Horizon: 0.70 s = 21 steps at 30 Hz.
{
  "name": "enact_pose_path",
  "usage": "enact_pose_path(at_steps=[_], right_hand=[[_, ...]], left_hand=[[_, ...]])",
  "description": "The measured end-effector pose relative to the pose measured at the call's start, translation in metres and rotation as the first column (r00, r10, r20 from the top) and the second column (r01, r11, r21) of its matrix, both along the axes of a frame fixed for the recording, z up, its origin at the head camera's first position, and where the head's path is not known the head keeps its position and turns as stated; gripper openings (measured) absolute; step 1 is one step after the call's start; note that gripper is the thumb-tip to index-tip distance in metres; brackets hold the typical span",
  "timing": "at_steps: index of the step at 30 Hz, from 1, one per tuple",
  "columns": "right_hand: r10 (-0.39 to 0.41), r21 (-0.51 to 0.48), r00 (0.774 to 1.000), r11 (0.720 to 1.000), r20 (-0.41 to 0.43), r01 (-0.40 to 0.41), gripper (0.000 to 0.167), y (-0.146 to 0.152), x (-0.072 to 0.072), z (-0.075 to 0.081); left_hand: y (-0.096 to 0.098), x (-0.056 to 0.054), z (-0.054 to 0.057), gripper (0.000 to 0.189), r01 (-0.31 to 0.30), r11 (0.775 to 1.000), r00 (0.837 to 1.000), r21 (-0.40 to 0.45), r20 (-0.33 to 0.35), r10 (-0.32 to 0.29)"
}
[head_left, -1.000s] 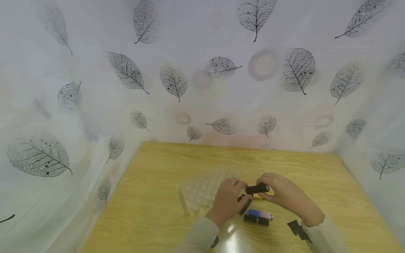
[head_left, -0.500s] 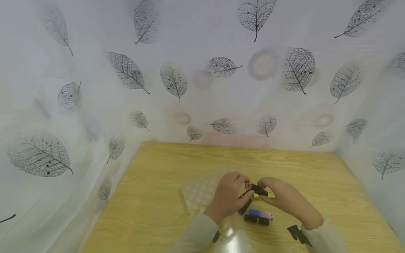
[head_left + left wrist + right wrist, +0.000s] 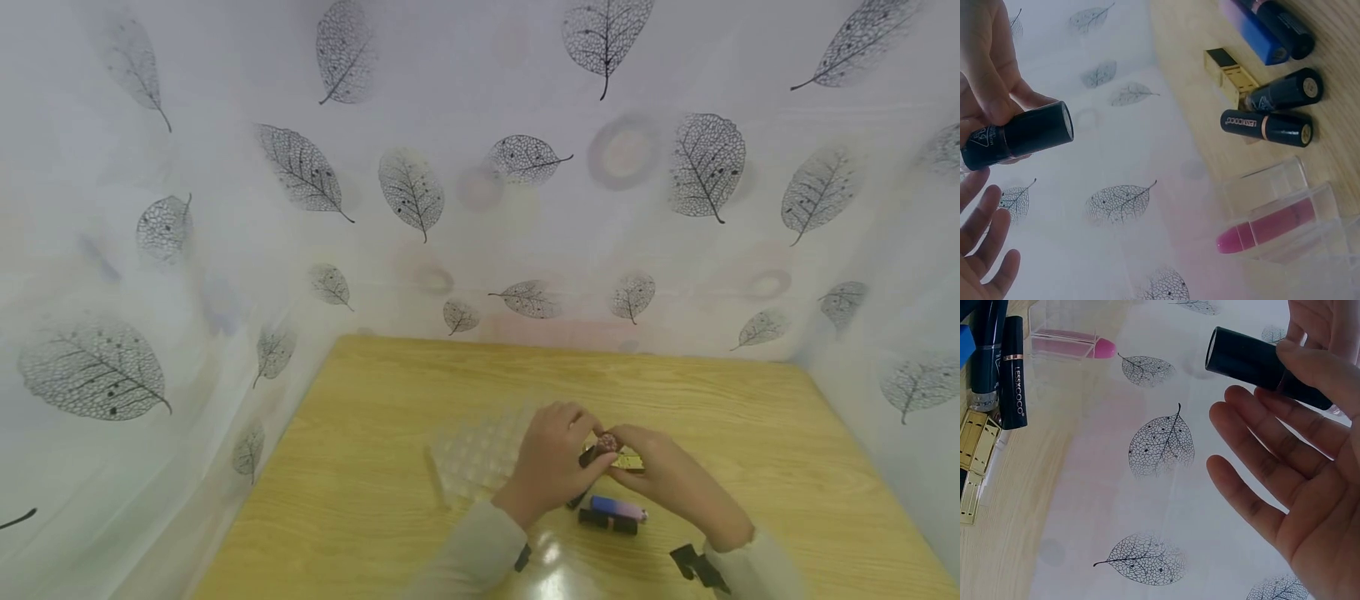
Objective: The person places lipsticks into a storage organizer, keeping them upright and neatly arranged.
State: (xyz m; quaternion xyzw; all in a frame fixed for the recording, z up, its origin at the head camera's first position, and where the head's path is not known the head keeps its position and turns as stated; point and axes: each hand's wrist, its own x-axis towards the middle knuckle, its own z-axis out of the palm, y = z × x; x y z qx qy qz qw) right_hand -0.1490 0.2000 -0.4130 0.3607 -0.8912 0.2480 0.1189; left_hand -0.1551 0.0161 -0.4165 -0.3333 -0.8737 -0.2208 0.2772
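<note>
Both hands on one thing: a black lipstick, held in the air above the table. It sits between the left hand and the right hand, both touching it, so we call neither nearer.

Long axis: steep but tilted. From the head we see its pinkish, patterned end turned up towards us, the black barrel slanting down and leftward beneath the left fingers. The wrist views agree: the plain black end points tablewards, the paler end back among the fingertips.

Grasp: right thumb lies across the barrel, pinching it against the fingers behind; its other fingers spread loosely. Left thumb and forefinger appear to pinch around the upper end, remaining fingers loose; how firmly, we cannot tell.

Surroundings: clear plastic box beside and below the left hand, a pink tube lying in it. Gold case lies below the right fingertips. Nearer us, a blue-and-purple tube rests alongside a banded black tube. Two more dark tubes lie by the gold case.
</note>
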Motion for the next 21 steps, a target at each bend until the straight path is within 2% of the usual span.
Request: enact_pose_path(at_steps=[7,12,18,21], right_hand=[[0.010,-0.011,1.000,1.000,-0.020,-0.010,0.027,-0.001,0.000,-0.002],[0.014,0.002,1.000,1.000,-0.016,-0.014,0.024,0.000,-0.001,-0.002],[0.004,-0.005,1.000,1.000,0.001,-0.004,0.022,0.001,-0.001,0.000],[-0.016,0.010,1.000,1.000,0.011,0.016,0.020,0.002,-0.001,0.002]], left_hand=[[0.001,0.003,0.001,0.029,-0.020,1.000,1.000,-0.022,0.000,0.020],[-0.004,0.001,-0.002,0.032,-0.020,0.997,1.000,-0.074,0.019,0.021],[-0.024,-0.005,-0.012,0.034,-0.082,0.986,0.997,-0.147,-0.006,0.082],[-0.040,-0.014,-0.019,0.029,-0.132,0.980,0.991,-0.147,-0.055,0.125]])
